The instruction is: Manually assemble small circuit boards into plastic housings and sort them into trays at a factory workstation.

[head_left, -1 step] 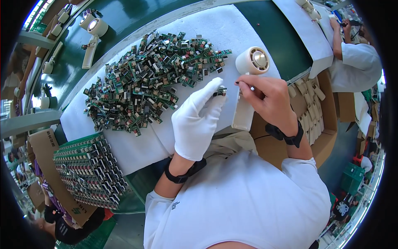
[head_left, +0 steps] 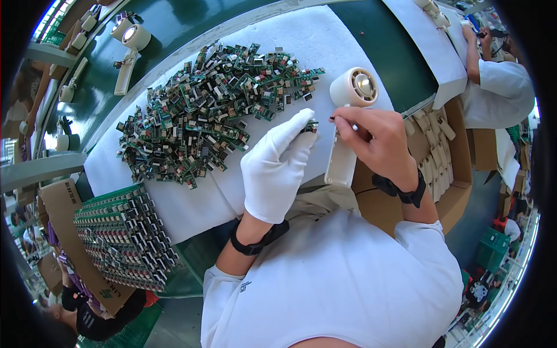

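My left hand [head_left: 272, 168], in a white glove, pinches a small green circuit board [head_left: 311, 126] between thumb and fingers. My bare right hand [head_left: 377, 136] is closed just to the right of it. Thumb and forefinger press together on something small and dark, too tiny to name. Below and behind that hand lies a white hair-dryer-like housing: its round head [head_left: 348, 88] has a metallic centre, and its open handle [head_left: 340, 165] points toward me. The right hand hides part of where head and handle meet.
A big heap of small circuit boards [head_left: 191, 110] covers the white foam sheet [head_left: 316, 35] to the left. Stacked board panels [head_left: 122, 238] stand at the near left. A cardboard box [head_left: 458, 194] of cream handle parts is at right. Another person [head_left: 499, 93] works at far right.
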A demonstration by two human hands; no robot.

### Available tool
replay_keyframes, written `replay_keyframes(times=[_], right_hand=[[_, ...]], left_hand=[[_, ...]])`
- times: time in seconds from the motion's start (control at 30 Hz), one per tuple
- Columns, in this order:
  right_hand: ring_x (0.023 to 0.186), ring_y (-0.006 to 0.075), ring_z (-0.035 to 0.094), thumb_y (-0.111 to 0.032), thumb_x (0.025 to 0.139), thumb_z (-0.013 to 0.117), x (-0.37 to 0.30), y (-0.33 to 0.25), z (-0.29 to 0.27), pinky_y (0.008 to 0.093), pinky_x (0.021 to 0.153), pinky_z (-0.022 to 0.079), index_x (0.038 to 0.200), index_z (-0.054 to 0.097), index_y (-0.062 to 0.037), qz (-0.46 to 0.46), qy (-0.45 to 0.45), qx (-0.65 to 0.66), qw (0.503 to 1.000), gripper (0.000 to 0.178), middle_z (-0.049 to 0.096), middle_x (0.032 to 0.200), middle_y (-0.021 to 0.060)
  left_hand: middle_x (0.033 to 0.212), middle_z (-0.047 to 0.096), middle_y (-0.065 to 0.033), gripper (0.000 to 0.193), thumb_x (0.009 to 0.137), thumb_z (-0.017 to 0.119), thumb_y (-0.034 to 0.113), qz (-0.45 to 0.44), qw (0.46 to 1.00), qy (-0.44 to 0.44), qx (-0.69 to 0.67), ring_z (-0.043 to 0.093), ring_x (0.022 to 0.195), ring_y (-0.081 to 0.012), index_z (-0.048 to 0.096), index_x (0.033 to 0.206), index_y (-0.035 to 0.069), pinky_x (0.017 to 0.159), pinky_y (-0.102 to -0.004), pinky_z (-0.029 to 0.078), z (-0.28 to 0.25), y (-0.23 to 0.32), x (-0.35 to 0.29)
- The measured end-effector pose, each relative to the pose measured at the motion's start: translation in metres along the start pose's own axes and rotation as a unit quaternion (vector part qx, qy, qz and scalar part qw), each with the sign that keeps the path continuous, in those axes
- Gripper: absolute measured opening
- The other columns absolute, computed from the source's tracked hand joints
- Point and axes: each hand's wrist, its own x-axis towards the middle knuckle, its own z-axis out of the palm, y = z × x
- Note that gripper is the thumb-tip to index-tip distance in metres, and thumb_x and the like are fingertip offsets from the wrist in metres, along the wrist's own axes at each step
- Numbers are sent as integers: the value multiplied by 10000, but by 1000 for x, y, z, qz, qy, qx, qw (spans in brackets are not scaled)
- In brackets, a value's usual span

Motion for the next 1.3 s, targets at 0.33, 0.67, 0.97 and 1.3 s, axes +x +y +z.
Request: replay_keyframes(times=[0.33, 0.67, 0.97, 1.3], right_hand=[[480, 138, 543, -21, 860, 703, -1, -17, -7, 286, 474, 412, 929, 724, -38, -32, -55, 31, 998, 74, 615, 632, 41], [499, 151, 558, -44, 852, 751, -1, -13, -21, 280, 477, 420, 940, 739, -43, -34, -118, 48, 991, 89, 647, 669, 59], [540, 83, 563, -94, 881, 788, -8, -8, -22, 239, 487, 407, 938, 747, -45, 70, -138, 131, 979, 86, 694, 713, 31], [555, 53, 514, -75, 896, 774, -11, -3, -17, 218, 502, 374, 962, 749, -30, 118, -179, 168, 962, 84, 670, 723, 2]], left_hand=[[1155, 732, -110, 338, 900, 720, -41, 42, 997, -65, 3, 704, 982, -154, 725, 1231, 30, 872, -290, 570, -4, 1, -1], [1152, 728, -103, 322, 896, 720, -56, 34, 993, -112, -9, 691, 982, -145, 738, 1208, 20, 868, -277, 568, -10, 4, -3], [1135, 718, -67, 294, 926, 698, -46, -179, 952, -159, -190, 694, 988, -134, 728, 1214, 6, 872, -268, 582, -18, 14, 0], [1092, 718, -68, 321, 907, 708, -64, -130, 972, -150, -125, 695, 968, -128, 730, 1217, 15, 856, -270, 584, -13, 7, -6]])
